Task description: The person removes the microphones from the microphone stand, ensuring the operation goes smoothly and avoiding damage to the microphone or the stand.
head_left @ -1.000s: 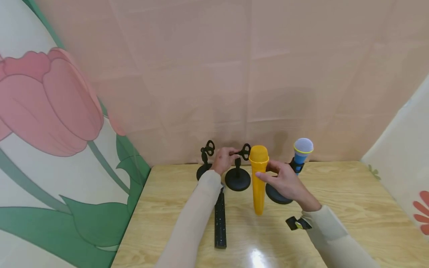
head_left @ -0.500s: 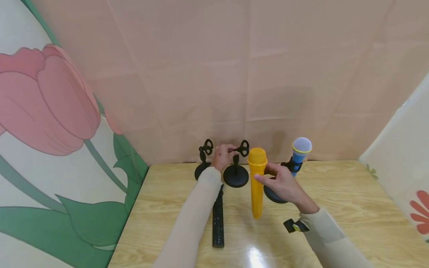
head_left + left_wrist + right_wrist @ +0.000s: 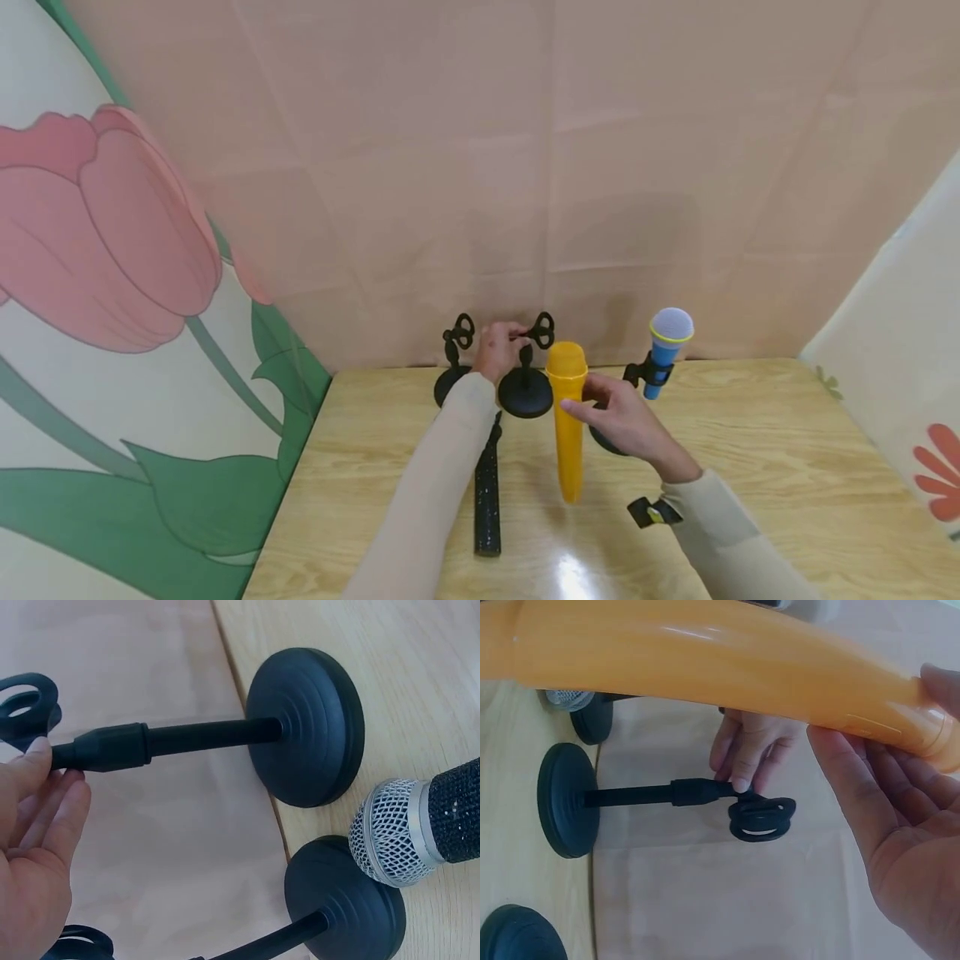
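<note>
Yellow microphone point(image 3: 567, 433) in right hand point(image 3: 622, 425), wrist view reveals silver mesh head point(image 3: 394, 832)

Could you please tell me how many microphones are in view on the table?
3: a yellow microphone gripped by the right hand, a blue microphone clipped in a stand, and a black microphone lying flat.
</note>
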Motion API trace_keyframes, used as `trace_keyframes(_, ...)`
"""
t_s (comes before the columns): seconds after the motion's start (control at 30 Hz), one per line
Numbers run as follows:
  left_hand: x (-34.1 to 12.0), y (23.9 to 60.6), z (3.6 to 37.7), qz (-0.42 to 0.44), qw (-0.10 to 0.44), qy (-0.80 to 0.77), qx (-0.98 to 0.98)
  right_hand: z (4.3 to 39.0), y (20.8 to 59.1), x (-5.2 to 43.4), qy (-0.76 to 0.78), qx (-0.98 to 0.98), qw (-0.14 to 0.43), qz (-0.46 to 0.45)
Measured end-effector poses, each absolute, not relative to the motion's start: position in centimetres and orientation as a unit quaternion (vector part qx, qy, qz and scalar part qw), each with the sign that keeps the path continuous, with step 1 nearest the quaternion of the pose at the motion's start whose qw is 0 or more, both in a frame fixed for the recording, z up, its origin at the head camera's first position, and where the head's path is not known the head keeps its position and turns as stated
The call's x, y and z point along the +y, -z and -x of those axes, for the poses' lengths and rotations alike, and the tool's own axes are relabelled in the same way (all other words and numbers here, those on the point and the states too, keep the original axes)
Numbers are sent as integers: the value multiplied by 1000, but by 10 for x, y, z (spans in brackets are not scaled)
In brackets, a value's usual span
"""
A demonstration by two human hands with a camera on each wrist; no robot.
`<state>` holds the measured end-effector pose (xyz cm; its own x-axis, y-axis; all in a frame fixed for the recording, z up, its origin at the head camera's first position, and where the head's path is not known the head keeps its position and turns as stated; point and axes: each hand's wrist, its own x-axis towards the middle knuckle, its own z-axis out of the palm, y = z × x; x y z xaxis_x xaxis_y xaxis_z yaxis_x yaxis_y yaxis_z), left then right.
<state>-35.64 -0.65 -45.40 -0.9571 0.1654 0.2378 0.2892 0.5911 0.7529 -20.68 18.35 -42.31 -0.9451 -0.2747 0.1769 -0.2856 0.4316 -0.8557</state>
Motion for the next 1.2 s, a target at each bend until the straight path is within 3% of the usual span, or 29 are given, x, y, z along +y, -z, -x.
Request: trace_keyframes(1.2,-12,455,354,144,57,406,-901,227,477,179,-557,-819,-88,-104)
